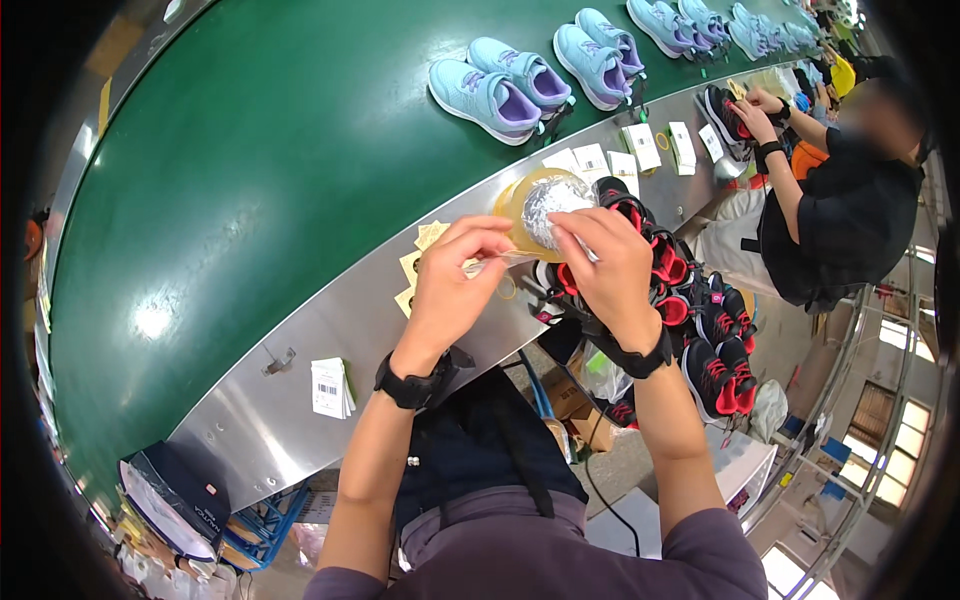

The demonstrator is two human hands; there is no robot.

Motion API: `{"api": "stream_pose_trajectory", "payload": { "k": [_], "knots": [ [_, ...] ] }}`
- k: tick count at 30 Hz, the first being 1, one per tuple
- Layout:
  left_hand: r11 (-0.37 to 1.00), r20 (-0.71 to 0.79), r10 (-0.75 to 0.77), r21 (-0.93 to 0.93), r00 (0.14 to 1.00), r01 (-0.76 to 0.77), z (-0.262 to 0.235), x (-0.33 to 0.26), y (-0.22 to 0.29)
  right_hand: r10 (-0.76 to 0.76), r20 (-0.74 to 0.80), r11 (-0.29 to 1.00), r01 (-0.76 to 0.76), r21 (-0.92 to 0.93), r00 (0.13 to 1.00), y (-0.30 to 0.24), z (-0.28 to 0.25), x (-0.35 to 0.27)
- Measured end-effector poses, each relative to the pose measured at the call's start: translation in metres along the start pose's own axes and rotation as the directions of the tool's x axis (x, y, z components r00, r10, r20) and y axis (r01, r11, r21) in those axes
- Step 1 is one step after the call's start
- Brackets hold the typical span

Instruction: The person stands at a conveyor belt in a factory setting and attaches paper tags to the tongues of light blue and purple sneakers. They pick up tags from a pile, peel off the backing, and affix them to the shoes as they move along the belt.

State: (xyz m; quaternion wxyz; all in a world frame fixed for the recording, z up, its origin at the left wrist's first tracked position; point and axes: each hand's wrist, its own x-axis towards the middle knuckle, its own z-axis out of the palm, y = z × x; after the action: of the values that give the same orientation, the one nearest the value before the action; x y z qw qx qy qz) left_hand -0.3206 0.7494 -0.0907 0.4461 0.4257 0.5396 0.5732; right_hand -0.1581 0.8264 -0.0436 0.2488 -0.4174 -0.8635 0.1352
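Above a curved steel bench [330, 330] that edges a green conveyor belt [250, 170], a person's two bare hands meet over a roll of clear yellowish tape [535, 205]. Left hand [455, 275] is closed in a pinch, thumb and fingertips holding the loose end of a tape strip [500, 262] that stretches rightward. Right hand [610, 265] is also closed, its fingers curled against the front of the roll, which is held up just above the bench edge; whether they pinch the strip itself cannot be told. Both wrists wear black watches.

Judging by this pose, the step in hand is drawing out a length of tape, and the next move would call for keeping the strip taut and untwisted while it is parted from the roll.

Directly beneath the right hand sits a pile of black shoes with red linings [690, 320], close enough to snag the strip. Small yellow paper tags [425, 245] lie on the bench just under the left hand, and a stack of white labels [332, 388] rests nearer the person. Pairs of light blue and purple shoes [500, 90] line the belt beyond. At the right, well apart, a co-worker in black [830, 220] handles another dark shoe [725, 115]
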Motion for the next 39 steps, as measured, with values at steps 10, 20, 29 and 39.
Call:
{"api": "stream_pose_trajectory", "payload": {
  "k": [10,20,29,39],
  "knots": [
    [0.990,0.259,-0.130,-0.020,0.957,0.140,0.031,0.029,-0.009,0.581,-0.122,0.501,-0.236,0.832,0.805,-0.017,-0.031,0.002],
    [0.827,-0.123,-0.329,-0.516,0.936,0.223,0.004,-0.002,0.038,0.117,0.176,0.957,-0.158,0.242,0.978,-0.057,-0.043,0.015],
    [0.867,-0.124,-0.266,-0.465,0.956,0.181,-0.014,-0.009,0.051,-0.052,0.084,0.996,0.046,0.073,0.995,-0.076,-0.017,0.026],
    [0.861,-0.056,0.400,0.365,0.915,-0.354,-0.023,0.003,0.060,0.236,0.158,0.945,-0.264,0.192,0.959,-0.088,-0.013,0.027]
  ]
}}
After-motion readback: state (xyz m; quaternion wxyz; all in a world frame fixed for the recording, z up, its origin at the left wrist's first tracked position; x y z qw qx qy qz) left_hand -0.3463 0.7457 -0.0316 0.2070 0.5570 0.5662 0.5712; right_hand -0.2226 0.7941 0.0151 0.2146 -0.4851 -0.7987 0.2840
